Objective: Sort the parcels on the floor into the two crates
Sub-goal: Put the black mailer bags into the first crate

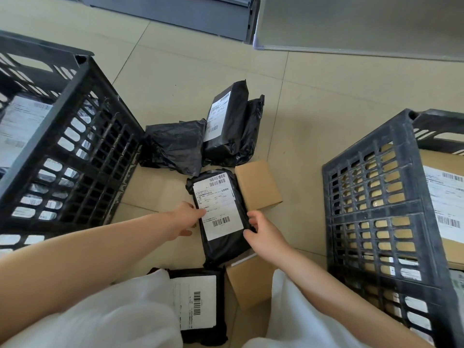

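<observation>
A black plastic parcel (221, 237) with a white label lies in the middle, partly on top of cardboard boxes. My left hand (185, 216) grips its left edge and my right hand (261, 231) grips its right edge. The left crate (82, 136) is black and holds label-bearing soft parcels. Cardboard boxes fill the black right crate (371, 222). More black parcels (226, 126) lie on the floor beyond my hands, and another labelled black parcel (198, 302) sits near my knees.
A brown cardboard box (258, 187) lies right of the held parcel and another cardboard box (248, 285) below it. A flat sheet of cardboard (153, 189) lies by the left crate. Grey furniture (175, 13) and a board (351, 23) stand at the back on the tiled floor.
</observation>
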`<act>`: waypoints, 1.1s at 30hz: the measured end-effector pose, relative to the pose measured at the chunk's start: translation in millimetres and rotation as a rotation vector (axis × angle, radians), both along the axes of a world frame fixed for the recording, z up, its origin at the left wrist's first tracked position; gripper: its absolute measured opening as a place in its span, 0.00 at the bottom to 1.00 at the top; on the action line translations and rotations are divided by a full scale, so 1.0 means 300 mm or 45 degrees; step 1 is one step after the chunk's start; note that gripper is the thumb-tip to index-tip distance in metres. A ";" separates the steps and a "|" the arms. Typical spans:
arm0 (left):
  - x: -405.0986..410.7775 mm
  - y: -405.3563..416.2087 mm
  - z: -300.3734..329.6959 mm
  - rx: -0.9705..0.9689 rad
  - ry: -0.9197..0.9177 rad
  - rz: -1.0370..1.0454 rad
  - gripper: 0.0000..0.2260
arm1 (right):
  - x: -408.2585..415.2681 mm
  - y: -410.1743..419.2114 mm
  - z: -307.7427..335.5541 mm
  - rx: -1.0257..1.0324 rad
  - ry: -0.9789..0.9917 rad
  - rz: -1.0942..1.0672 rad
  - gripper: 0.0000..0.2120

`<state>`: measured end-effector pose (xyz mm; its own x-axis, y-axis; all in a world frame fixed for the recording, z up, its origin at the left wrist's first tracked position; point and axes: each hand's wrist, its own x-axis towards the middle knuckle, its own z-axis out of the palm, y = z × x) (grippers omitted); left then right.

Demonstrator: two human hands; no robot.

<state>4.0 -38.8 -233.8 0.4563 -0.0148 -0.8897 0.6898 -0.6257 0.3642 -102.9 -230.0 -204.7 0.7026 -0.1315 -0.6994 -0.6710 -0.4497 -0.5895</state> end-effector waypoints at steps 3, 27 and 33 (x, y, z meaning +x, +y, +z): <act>-0.027 -0.008 -0.004 -0.070 0.114 -0.027 0.16 | -0.004 0.001 -0.023 -0.001 0.095 0.039 0.25; -0.010 0.134 0.083 -0.276 0.150 0.198 0.27 | 0.029 0.054 0.008 0.531 0.123 -0.167 0.10; -0.019 0.113 0.197 -0.226 -0.063 0.097 0.25 | 0.025 0.034 0.055 0.549 0.137 -0.165 0.07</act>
